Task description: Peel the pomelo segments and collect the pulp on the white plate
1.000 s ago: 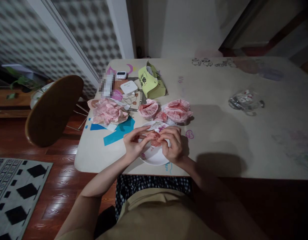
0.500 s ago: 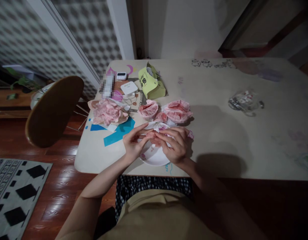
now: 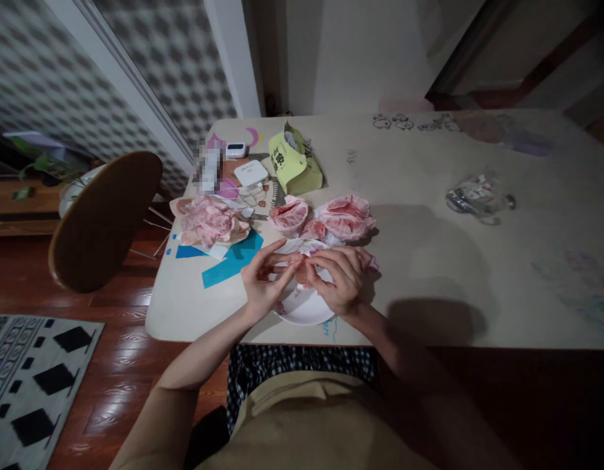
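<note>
Over a white plate [image 3: 306, 312] with a floral pattern, both my hands pinch a small piece of reddish pomelo flesh [image 3: 302, 271]. My left hand [image 3: 266, 277] grips it from the left with thumb and fingertips. On the right side, my right hand [image 3: 339, 277] has its thumb and fingers closed on the same piece, partly covering it. Just behind the plate sit a larger peeled pomelo chunk [image 3: 348, 219] and a smaller pomelo chunk [image 3: 288, 215], both in pale pink membrane. A crumpled heap of pink pomelo membrane [image 3: 213, 222] lies to the left.
A yellow-green paper bag [image 3: 296, 163] stands behind the fruit, with a white box-like device [image 3: 251, 172] beside it. Blue sheets [image 3: 233, 260] lie at the left of the table [image 3: 429, 261]. Farther right is a clear plastic item [image 3: 479, 197]. A chair [image 3: 106, 222] stands left.
My fingertips have shifted slightly on the pomelo piece, and the right hand's fingers are a little more curled. The view has moved slightly; the objects on the table stay put.
</note>
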Action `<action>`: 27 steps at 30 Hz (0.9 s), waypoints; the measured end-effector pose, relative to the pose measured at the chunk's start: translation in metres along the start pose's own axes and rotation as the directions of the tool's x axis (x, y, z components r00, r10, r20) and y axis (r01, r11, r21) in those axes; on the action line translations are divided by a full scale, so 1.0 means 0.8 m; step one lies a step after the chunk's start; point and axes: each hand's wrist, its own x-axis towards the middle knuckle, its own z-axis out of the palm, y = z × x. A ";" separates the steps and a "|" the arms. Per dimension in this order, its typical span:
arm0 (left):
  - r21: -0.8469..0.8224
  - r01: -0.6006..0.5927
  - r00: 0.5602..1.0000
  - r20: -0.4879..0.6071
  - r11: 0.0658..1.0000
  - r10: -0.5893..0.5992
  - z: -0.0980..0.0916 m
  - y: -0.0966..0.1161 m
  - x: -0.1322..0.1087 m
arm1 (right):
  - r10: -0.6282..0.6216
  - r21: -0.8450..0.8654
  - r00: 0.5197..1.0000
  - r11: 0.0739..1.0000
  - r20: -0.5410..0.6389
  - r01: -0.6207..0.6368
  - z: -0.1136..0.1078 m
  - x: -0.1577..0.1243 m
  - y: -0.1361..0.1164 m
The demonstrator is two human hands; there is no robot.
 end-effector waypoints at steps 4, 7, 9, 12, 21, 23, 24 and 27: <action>0.029 -0.002 1.000 -0.024 1.000 0.003 0.001 -0.001 0.000 | 0.023 0.015 0.995 1.000 0.094 -0.025 0.000 0.001 -0.001; 0.038 0.013 1.000 -0.024 0.999 -0.012 0.001 -0.002 0.001 | 0.052 0.037 0.989 0.998 0.140 -0.058 0.000 0.001 -0.002; 0.040 0.026 0.999 -0.020 0.999 -0.025 0.001 -0.002 0.001 | 0.064 0.049 0.984 0.996 0.169 -0.073 0.001 0.001 -0.002; 0.043 0.047 0.999 -0.024 0.998 -0.046 0.001 -0.003 0.003 | 0.082 0.056 0.977 0.994 0.195 -0.095 0.003 0.001 -0.001; 0.053 0.096 0.995 -0.031 0.994 -0.094 0.000 -0.005 0.005 | 0.107 0.111 0.984 0.986 0.145 -0.124 0.001 0.005 -0.004; 0.054 0.089 0.996 -0.017 0.995 -0.088 0.000 -0.004 0.004 | 0.103 0.091 0.987 0.989 0.123 -0.115 0.000 0.004 -0.004; 0.054 0.082 0.997 -0.009 0.995 -0.082 0.000 -0.004 0.003 | 0.099 0.087 0.988 0.990 0.117 -0.109 0.000 0.004 -0.004; 0.039 0.055 0.998 0.024 0.998 -0.056 0.000 -0.004 0.002 | 0.093 0.090 0.987 0.990 0.128 -0.105 0.000 0.006 -0.001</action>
